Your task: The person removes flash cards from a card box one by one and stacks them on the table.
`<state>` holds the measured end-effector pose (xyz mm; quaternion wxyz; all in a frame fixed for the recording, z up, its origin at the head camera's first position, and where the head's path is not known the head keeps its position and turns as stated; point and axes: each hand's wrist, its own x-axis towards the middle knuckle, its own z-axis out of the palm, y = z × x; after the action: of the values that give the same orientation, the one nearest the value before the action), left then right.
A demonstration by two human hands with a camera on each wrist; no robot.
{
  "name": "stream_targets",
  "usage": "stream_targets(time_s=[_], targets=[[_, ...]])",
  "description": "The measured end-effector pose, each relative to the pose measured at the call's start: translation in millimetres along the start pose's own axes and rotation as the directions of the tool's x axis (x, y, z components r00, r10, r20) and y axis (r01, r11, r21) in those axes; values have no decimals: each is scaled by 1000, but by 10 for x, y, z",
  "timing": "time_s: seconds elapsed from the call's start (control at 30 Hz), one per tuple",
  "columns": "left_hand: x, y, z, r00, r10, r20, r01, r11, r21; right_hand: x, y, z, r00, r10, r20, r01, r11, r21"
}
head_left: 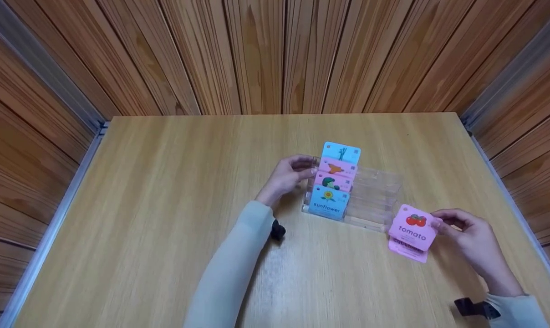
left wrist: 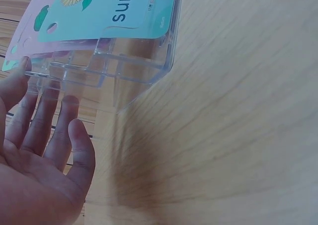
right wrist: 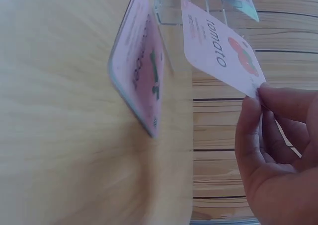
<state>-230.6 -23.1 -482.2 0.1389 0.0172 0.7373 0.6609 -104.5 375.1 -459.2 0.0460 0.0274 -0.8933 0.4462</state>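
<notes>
A clear tiered card stand (head_left: 373, 207) stands on the table, its left column holding several stepped picture cards. In front is a blue sunflower card (head_left: 328, 202), with a pink broccoli card (head_left: 333, 181), another pink card (head_left: 338, 167) and a blue bamboo card (head_left: 342, 152) behind it. My left hand (head_left: 289, 175) holds the stand's left side, thumb in front and fingers behind. Between thumb and fingers, my right hand (head_left: 473, 241) pinches the upper right corner of a pink tomato card (right wrist: 223, 48). Beneath that card lies a pink cucumber card (right wrist: 141, 61), partly covered in the head view.
The stand's right-hand tiers hold no cards. Wood-panelled walls (head_left: 261, 57) rise behind and beside the wooden table (head_left: 165, 205). Black wrist straps (head_left: 278, 230) sit at both sleeves.
</notes>
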Motion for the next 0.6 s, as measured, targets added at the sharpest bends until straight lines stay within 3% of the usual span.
stream_targets(time_s=[0.23, 0.43, 0.6], targets=[[-6, -4, 2, 1000, 3, -1, -3, 1000, -8, 13, 114, -20, 996, 42, 77, -42, 999, -1], [3, -9, -3, 1000, 3, -4, -3, 1000, -3, 47, 198, -14, 978, 123, 171, -123, 992, -11], [6, -10, -1, 1000, 3, 1, -3, 1000, -8, 69, 225, 22, 966, 164, 200, -163, 986, -23]])
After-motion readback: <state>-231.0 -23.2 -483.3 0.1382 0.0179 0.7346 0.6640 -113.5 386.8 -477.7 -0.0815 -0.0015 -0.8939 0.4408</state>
